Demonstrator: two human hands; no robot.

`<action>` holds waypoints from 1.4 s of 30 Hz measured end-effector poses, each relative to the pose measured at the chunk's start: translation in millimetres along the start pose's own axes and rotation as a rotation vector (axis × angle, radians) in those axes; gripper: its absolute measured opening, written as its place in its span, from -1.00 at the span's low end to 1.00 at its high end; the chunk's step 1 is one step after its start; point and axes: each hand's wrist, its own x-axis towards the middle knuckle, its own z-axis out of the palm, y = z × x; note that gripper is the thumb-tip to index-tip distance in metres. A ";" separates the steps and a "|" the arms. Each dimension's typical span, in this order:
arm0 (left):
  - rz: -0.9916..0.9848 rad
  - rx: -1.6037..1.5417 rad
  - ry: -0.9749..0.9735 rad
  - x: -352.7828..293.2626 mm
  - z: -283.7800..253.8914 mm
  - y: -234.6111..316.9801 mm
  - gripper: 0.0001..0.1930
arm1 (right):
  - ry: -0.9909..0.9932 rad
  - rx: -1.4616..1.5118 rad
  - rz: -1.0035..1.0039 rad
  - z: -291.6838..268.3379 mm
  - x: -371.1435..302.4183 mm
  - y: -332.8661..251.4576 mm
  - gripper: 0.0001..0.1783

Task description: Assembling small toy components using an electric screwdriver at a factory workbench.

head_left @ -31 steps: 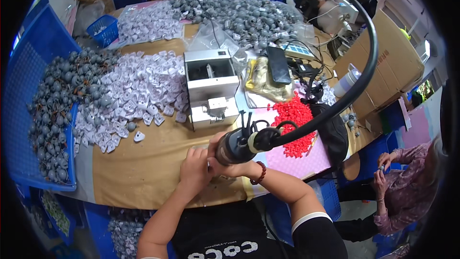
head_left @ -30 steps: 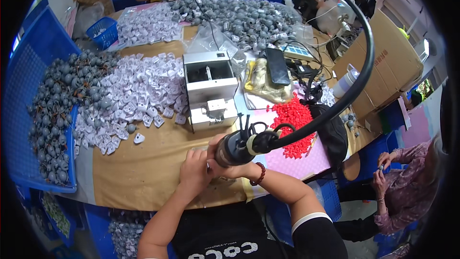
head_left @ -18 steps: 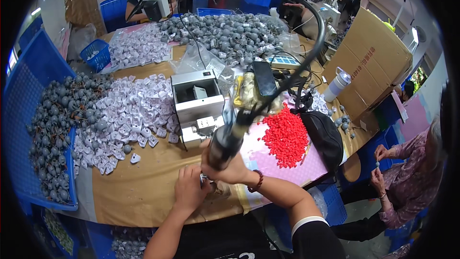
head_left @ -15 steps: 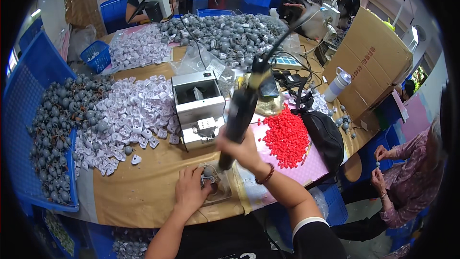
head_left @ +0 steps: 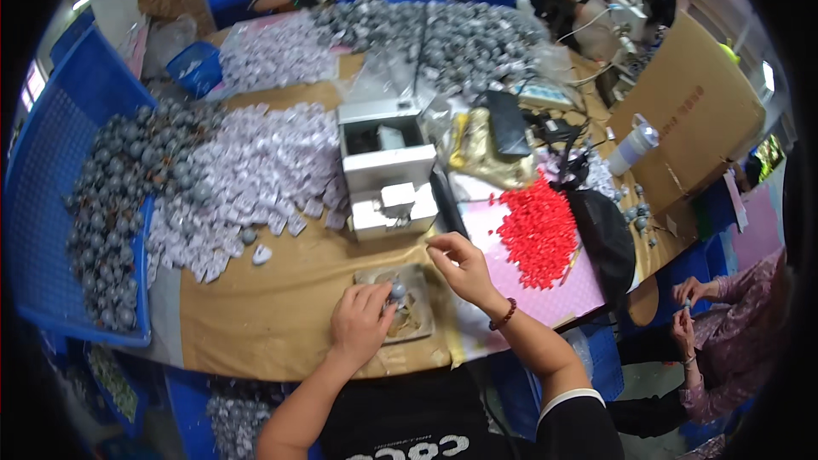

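Note:
My left hand is closed around a small grey ball-shaped part, over a shallow square tray with brownish scraps in it. The fingers hide most of the part. To the right and slightly farther off, my right hand is raised with loosely bent fingers and a gap at the thumb; nothing shows between them. Just beyond its fingertips is a black cylindrical power tool, beside the white metal box-like device. The tool is no longer in my grip.
White plastic pieces and grey ball-shaped parts spill from a blue crate at left. Red pieces lie beside a black bag at right. A bottle stands by a cardboard box. Another person's hands work at right.
My right hand has let go of the black power tool and lowered toward the tray. The tool now rests beside the white device. My left hand stays at the tray; the whole view has shifted.

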 end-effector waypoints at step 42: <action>-0.027 0.655 -0.203 10.7 -101.8 -192.4 -0.79 | -0.144 -1.088 -0.463 -126.6 25.8 65.7 -0.74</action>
